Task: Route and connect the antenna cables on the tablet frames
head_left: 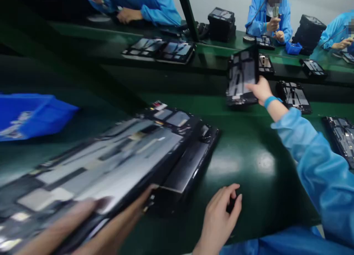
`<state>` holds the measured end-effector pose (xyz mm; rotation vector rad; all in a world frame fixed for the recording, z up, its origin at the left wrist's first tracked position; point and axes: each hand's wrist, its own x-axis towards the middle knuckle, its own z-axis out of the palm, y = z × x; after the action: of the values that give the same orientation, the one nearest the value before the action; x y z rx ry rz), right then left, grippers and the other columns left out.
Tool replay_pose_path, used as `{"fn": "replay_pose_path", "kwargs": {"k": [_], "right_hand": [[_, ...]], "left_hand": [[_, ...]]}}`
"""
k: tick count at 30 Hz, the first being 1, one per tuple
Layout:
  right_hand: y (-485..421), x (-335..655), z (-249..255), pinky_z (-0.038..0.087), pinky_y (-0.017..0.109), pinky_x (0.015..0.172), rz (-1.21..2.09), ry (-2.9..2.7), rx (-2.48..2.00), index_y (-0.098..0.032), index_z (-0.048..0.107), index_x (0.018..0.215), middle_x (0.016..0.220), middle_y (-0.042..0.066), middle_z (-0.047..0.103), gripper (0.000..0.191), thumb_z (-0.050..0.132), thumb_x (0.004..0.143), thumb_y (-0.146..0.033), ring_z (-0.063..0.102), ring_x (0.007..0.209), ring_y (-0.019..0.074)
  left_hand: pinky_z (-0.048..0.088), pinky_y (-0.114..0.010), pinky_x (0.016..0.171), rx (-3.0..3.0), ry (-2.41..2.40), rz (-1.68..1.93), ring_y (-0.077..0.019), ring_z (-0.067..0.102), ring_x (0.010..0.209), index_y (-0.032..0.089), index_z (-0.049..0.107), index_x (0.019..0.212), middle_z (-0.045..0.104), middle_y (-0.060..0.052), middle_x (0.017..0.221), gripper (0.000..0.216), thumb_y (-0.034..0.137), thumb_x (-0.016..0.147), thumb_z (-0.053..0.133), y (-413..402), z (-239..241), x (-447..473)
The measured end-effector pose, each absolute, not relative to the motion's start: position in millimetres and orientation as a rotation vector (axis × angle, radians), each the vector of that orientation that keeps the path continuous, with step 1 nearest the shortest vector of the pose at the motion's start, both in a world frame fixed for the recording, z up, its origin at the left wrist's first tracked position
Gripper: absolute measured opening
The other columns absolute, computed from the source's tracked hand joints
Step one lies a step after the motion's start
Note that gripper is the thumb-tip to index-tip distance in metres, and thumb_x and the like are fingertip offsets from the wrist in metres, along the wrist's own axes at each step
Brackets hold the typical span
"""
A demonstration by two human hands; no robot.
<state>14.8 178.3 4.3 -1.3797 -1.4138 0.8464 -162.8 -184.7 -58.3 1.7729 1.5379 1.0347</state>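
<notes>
My right hand [261, 91] reaches out over the far side of the bench, its thumb on the face of an opened tablet [241, 76]. The tablet is tilted upright, its grey inner parts facing me. Low in the view, my left hand [221, 214] rests on the green bench [265, 188], palm down, thumb apart from the half-bent fingers. A small dark patch shows between thumb and fingers; I cannot tell what it is. At the left, another person's hand [124, 220] grips a large, motion-blurred opened tablet [110, 155], above a second tablet [188, 164].
A blue bin [35, 116] stands at the left. Opened tablets lie at the right, including one tablet [294, 96] near my right wrist and another tablet [341, 139] at the edge. More tablets [177, 50] lie on the far ledge. Co-workers in blue [163, 8] sit opposite.
</notes>
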Motion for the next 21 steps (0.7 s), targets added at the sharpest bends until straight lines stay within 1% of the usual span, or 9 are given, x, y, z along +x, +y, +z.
{"fn": "replay_pose_path", "kwargs": {"k": [3,5,8,12,14,16,17,19,21], "right_hand": [[86.2,87.9,7.0,0.060,0.047,0.106,1.044,-1.194,-1.411,-0.019,0.066,0.111,0.124,0.014,0.079,0.054,0.090,0.063,-0.024,0.076,0.113,0.0302],[11.4,120.9,0.3,0.063,0.049,0.103,1.212,-1.157,-1.460,-0.022,0.068,0.112,0.120,0.011,0.081,0.059,0.093,0.059,-0.033,0.077,0.111,0.0320],[-91.1,146.8,-13.2,0.066,0.049,0.096,1.368,-1.127,-1.604,-0.026,0.068,0.119,0.119,0.010,0.082,0.062,0.093,0.066,-0.045,0.079,0.107,0.0324],[-163.8,164.1,-20.5,0.065,0.051,0.101,1.429,-1.361,-1.670,-0.030,0.062,0.135,0.133,0.011,0.076,0.063,0.084,0.080,-0.052,0.076,0.116,0.0324],[-168.0,174.1,-19.2,0.064,0.055,0.099,1.248,-1.593,-1.728,-0.026,0.058,0.144,0.140,0.015,0.070,0.070,0.080,0.084,-0.056,0.073,0.118,0.0343],[-154.7,182.1,-16.6,0.059,0.060,0.103,0.862,-1.825,-1.768,-0.020,0.056,0.149,0.146,0.021,0.064,0.079,0.076,0.085,-0.061,0.068,0.124,0.0385],[-143.0,183.3,-15.5,0.056,0.062,0.106,0.653,-1.912,-1.761,-0.017,0.057,0.149,0.146,0.023,0.063,0.079,0.074,0.086,-0.062,0.065,0.128,0.0403],[-112.6,176.8,-14.3,0.047,0.064,0.114,0.365,-2.039,-1.716,-0.012,0.065,0.141,0.141,0.024,0.067,0.069,0.066,0.092,-0.061,0.060,0.131,0.0421],[-78.2,157.7,-14.9,0.047,0.062,0.110,0.263,-2.092,-1.743,-0.011,0.073,0.127,0.131,0.023,0.072,0.054,0.057,0.098,-0.055,0.063,0.123,0.0409]], "left_hand": [[0.057,-0.026,0.063,1.653,1.526,1.055,-0.0146,0.063,0.061,0.021,0.074,0.105,0.069,-0.001,0.075,0.019,0.031,0.096,0.060,-174.6,-69.9,-155.3],[0.054,-0.024,0.062,1.600,1.534,1.030,-0.0125,0.061,0.060,0.020,0.072,0.106,0.069,0.000,0.076,0.020,0.031,0.095,0.060,-171.7,-63.3,-154.3],[0.052,-0.023,0.063,1.615,1.541,0.968,-0.0116,0.060,0.062,0.019,0.072,0.106,0.068,0.001,0.076,0.020,0.029,0.096,0.058,-168.0,-44.7,-145.1],[0.053,-0.026,0.067,1.840,1.511,0.790,-0.0144,0.065,0.069,0.020,0.074,0.108,0.072,-0.002,0.084,0.021,0.027,0.098,0.057,-160.5,-29.7,-115.6],[0.056,-0.029,0.072,1.967,1.603,0.635,-0.0196,0.071,0.081,0.019,0.074,0.110,0.074,-0.005,0.091,0.023,0.026,0.098,0.056,-155.3,-26.2,-99.6],[0.058,-0.033,0.075,2.060,1.736,0.445,-0.0254,0.074,0.092,0.018,0.074,0.113,0.075,-0.009,0.099,0.025,0.026,0.099,0.055,-147.5,-21.2,-85.6],[0.059,-0.035,0.075,2.093,1.786,0.337,-0.0277,0.075,0.095,0.017,0.074,0.113,0.075,-0.012,0.102,0.026,0.026,0.100,0.053,-142.3,-17.6,-79.2],[0.060,-0.037,0.075,2.138,1.849,0.128,-0.0308,0.076,0.098,0.014,0.075,0.111,0.074,-0.016,0.108,0.028,0.023,0.101,0.050,-130.2,-7.9,-67.3],[0.060,-0.038,0.075,2.174,1.878,-0.050,-0.0331,0.077,0.101,0.009,0.074,0.111,0.074,-0.021,0.110,0.031,0.015,0.100,0.045,-117.4,3.7,-55.7]]}}
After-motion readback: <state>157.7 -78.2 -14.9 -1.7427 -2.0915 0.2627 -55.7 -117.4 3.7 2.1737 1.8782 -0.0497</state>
